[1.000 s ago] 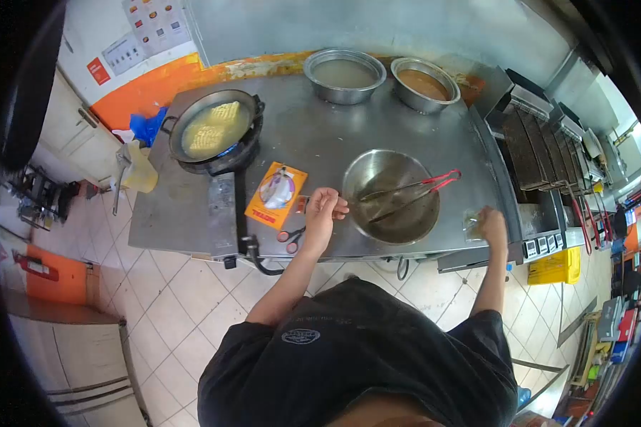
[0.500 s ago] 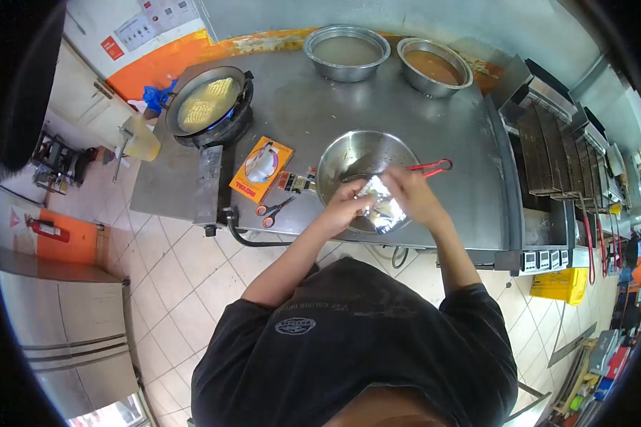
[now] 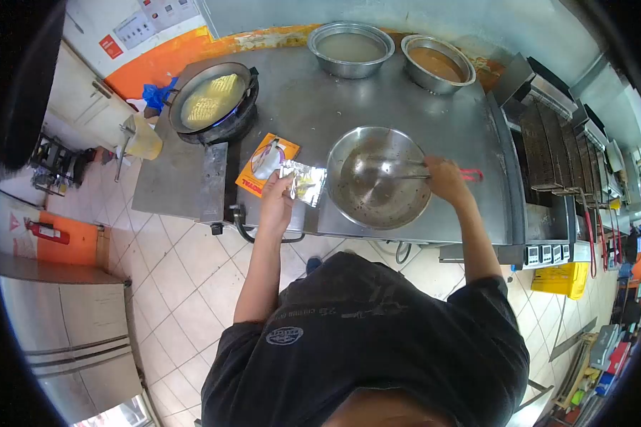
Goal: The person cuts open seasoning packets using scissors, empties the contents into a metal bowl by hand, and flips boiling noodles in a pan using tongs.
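My left hand [image 3: 275,203] pinches a silver foil packet [image 3: 306,183] by its left edge, just left of the steel bowl. My right hand [image 3: 446,179] is closed around a pair of tongs [image 3: 399,176] with red handles, their metal arms reaching into the bowl. The wide steel bowl [image 3: 374,206] stands near the counter's front edge, with dark bits stuck to its inside. Behind my left hand lies an orange box [image 3: 266,161] marked ROYAL. The scissors seen earlier are hidden by my left hand and the packet.
A dark pan [image 3: 214,107] with noodle blocks in liquid sits over a blue flame at the left. Two steel basins stand at the back, one with cloudy liquid [image 3: 350,48], one with brownish liquid [image 3: 436,65]. Grill racks [image 3: 548,149] are at the right.
My hands have parted. The left carried the foil packet leftward, out from over the bowl. The right moved right and took hold of the tongs. The bowl shifted slightly right.
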Demonstrator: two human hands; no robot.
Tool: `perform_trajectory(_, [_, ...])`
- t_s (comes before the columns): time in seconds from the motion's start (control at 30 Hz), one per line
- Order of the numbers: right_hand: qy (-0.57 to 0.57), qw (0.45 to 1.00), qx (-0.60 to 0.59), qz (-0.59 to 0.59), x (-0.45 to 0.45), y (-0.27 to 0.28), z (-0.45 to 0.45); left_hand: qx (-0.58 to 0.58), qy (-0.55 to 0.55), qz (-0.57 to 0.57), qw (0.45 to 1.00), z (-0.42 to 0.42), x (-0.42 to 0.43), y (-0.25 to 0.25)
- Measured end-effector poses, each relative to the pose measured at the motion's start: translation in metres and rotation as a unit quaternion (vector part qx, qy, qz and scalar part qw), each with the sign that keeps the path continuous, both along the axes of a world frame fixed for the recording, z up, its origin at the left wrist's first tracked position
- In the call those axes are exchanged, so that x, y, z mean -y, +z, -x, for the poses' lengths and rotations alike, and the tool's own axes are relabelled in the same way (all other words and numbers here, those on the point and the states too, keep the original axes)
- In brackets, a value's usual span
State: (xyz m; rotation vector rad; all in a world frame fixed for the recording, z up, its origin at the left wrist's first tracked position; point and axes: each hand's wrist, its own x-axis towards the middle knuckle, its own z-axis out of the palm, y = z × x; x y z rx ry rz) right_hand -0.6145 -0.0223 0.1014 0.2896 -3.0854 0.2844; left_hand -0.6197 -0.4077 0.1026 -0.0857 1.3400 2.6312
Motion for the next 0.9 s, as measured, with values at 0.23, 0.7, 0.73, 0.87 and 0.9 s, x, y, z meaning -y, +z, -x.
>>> perform_trajectory(0.23, [-0.338,0.921,-0.142,0.130,-0.036,-0.084,-0.068,0.004,-0.041,-0.027,0.999,0.000,-0.022,-0.009])
perform_trajectory(0.7, [-0.218,0.903,-0.243,0.279,0.026,-0.007,-0.012,-0.035,-0.215,-0.013,0.976,0.014,-0.081,-0.013])
perform_trajectory(0.73, [-0.174,0.874,-0.185,0.414,0.061,0.031,-0.011,-0.038,-0.236,0.027,0.971,0.015,-0.083,-0.008])
perform_trajectory(0.87, [0.039,0.941,0.093,0.323,0.116,0.062,0.000,-0.126,-0.266,0.131,0.947,0.027,-0.089,-0.015])
perform_trajectory(0.9, [0.039,0.942,0.073,0.324,0.119,0.059,0.003,-0.116,-0.260,0.121,0.951,0.031,-0.090,-0.017])
